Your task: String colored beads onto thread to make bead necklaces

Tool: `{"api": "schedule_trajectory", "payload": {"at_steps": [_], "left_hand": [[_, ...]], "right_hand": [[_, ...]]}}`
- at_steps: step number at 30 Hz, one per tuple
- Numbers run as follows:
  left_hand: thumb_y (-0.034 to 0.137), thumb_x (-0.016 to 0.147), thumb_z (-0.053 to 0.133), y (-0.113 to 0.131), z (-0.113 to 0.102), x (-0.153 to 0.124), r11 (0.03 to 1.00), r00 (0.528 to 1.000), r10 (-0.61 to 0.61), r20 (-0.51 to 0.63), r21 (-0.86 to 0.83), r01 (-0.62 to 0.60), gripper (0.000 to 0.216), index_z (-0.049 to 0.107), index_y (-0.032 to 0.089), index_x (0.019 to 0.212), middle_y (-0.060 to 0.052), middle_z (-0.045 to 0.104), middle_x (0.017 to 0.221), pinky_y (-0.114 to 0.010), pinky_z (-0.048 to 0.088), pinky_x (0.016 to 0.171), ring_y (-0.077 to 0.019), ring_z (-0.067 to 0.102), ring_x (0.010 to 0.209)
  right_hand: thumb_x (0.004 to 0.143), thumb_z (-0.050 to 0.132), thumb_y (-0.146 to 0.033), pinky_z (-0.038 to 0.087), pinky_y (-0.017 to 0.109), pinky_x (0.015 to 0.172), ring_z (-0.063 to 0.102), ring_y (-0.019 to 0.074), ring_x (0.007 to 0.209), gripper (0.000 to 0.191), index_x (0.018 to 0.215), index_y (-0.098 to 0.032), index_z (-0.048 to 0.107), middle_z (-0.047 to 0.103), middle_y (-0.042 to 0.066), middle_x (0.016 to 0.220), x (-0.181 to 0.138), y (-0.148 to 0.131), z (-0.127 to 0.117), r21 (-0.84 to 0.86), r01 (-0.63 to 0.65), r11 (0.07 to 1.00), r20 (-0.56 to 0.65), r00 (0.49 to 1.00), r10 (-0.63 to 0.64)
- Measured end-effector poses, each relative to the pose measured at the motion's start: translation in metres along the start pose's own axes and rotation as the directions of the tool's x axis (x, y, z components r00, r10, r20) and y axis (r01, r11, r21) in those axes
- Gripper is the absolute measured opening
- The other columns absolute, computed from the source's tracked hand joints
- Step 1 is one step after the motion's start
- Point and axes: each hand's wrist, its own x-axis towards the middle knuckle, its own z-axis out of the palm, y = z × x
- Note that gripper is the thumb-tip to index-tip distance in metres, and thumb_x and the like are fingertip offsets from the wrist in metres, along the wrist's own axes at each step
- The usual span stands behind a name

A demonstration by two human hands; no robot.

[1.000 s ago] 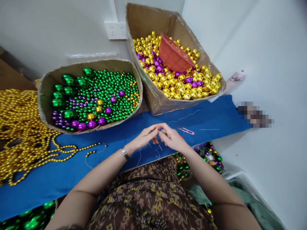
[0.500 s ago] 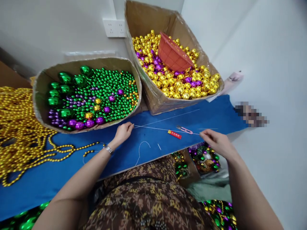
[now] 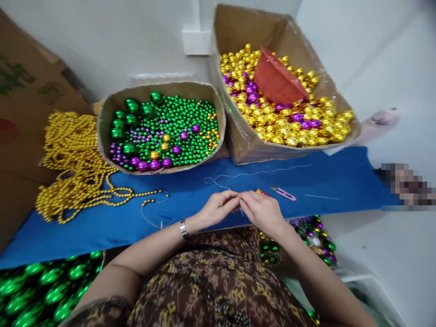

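My left hand (image 3: 220, 208), with a metal watch at its wrist, and my right hand (image 3: 261, 211) meet fingertip to fingertip over the blue cloth. Both are closed in a pinch on a thin white thread (image 3: 252, 174), which loops away behind them across the cloth. A short piece of thread hangs below the right fingers. Just beyond the right hand, a red and yellow packet (image 3: 261, 192) is mostly covered. Pink thread snips (image 3: 285, 194) lie to its right, and farther right is a thin needle-like line (image 3: 322, 197).
Behind the hands stand a cardboard box (image 3: 102, 150) of green, purple and gold beads and a taller box (image 3: 245, 152) of gold and purple ones with a red basket (image 3: 277, 81). Gold bead strands (image 3: 75, 168) pile at left. Large green beads (image 3: 51, 286) sit below the blue cloth (image 3: 112, 227).
My hands have come together from wide apart, the right moving left. The thread, stretched taut between them before, now curls slack on the cloth. The view has swung left.
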Motion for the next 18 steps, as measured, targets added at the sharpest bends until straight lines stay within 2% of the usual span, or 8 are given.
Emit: {"api": "schedule_trajectory", "payload": {"at_steps": [4, 7, 9, 12, 15, 18], "left_hand": [[0.041, 0.093, 0.049, -0.009, -0.024, -0.017, 0.989, 0.997, -0.050, -0.058, 0.138, 0.057, 0.031, 0.064, 0.015, 0.090, -0.003, 0.069, 0.075, -0.024, 0.049, 0.064, -0.0133, 0.063, 0.065], [0.041, 0.092, 0.049, -0.014, -0.046, -0.025, 0.971, 0.990, -0.078, -0.121, 0.215, 0.103, 0.030, 0.064, 0.015, 0.084, -0.002, 0.068, 0.068, -0.024, 0.047, 0.061, -0.0124, 0.061, 0.060], [0.043, 0.090, 0.051, -0.017, -0.059, -0.026, 0.978, 0.963, -0.115, -0.243, 0.142, 0.152, 0.031, 0.063, 0.015, 0.085, -0.001, 0.066, 0.065, -0.023, 0.046, 0.057, -0.0122, 0.060, 0.058], [0.047, 0.085, 0.057, -0.022, -0.073, -0.025, 0.977, 0.892, -0.212, -0.399, -0.079, 0.197, 0.033, 0.060, 0.014, 0.085, 0.000, 0.063, 0.058, -0.020, 0.043, 0.050, -0.0112, 0.056, 0.051], [0.050, 0.081, 0.061, -0.028, -0.080, -0.026, 0.956, 0.853, -0.277, -0.443, -0.220, 0.196, 0.036, 0.059, 0.015, 0.087, 0.001, 0.061, 0.053, -0.019, 0.039, 0.044, -0.0098, 0.052, 0.045], [0.052, 0.081, 0.061, -0.034, -0.081, -0.029, 0.944, 0.847, -0.306, -0.434, -0.256, 0.209, 0.037, 0.058, 0.016, 0.089, 0.002, 0.060, 0.051, -0.018, 0.037, 0.041, -0.0094, 0.050, 0.041]], "right_hand": [[0.100, 0.032, -0.032, 0.036, 0.023, 0.061, 0.061, 0.0154, 0.073, 0.036, 0.097, -0.021, 0.067, 0.069, 0.007, 0.083, 0.020, -0.008, 0.010, 0.030, 0.058, 0.998, 0.027, 0.998, -0.059], [0.101, 0.033, -0.036, 0.037, 0.024, 0.062, 0.062, 0.0161, 0.077, 0.035, 0.106, -0.022, 0.065, 0.068, 0.007, 0.094, 0.032, -0.005, 0.021, 0.063, -0.032, 0.998, 0.021, 0.999, 0.030], [0.100, 0.036, -0.036, 0.037, 0.024, 0.062, 0.062, 0.0166, 0.081, 0.032, 0.113, -0.023, 0.063, 0.066, 0.008, 0.105, 0.036, 0.000, 0.031, 0.071, -0.117, 0.991, 0.050, 0.992, 0.113], [0.098, 0.043, -0.036, 0.039, 0.024, 0.064, 0.063, 0.0172, 0.084, 0.026, 0.111, -0.025, 0.062, 0.063, 0.007, 0.110, 0.035, 0.004, 0.047, 0.086, -0.142, 0.986, 0.218, 0.969, 0.120], [0.095, 0.049, -0.043, 0.041, 0.025, 0.066, 0.063, 0.0183, 0.088, 0.025, 0.106, -0.024, 0.060, 0.062, 0.006, 0.107, 0.035, 0.001, 0.063, 0.095, -0.159, 0.983, 0.377, 0.920, 0.112], [0.094, 0.050, -0.043, 0.042, 0.025, 0.068, 0.062, 0.0200, 0.093, 0.024, 0.104, -0.022, 0.058, 0.061, 0.007, 0.106, 0.040, -0.006, 0.074, 0.071, -0.196, 0.978, 0.425, 0.893, 0.148]]}}
